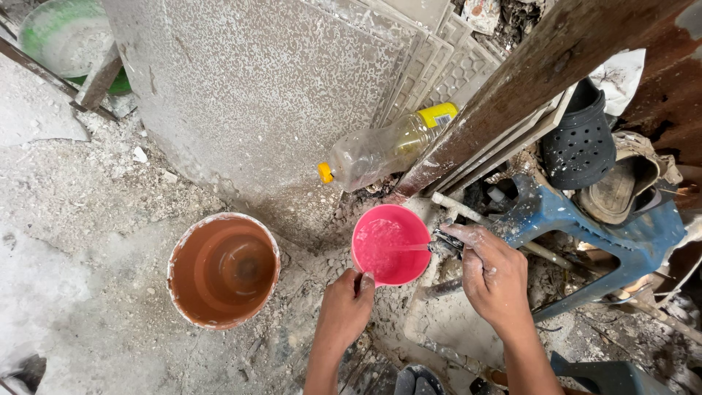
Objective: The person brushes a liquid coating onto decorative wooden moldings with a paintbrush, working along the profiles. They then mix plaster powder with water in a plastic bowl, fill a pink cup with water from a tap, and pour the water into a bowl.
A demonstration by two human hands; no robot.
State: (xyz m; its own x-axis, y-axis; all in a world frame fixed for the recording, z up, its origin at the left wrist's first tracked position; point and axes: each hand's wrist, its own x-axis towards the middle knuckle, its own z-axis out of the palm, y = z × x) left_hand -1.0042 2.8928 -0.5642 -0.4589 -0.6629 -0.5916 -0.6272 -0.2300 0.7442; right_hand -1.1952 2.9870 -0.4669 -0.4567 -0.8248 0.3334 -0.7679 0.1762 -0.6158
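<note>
On a dusty floor beside stacked tiles, a person's left hand pinches the near rim of a small pink bowl of pale liquid. Their right hand has its grip pressed together on a tap running water into the bowl. An orange bucket stands just left; a plastic bottle lies behind.

I see a dusty, plaster-strewn floor. At nine o'clock a brown bucket stands on it; at center sits a pink bowl. At twelve, a clear plastic bottle lies on rubble beside leaning grey tiles.
</note>
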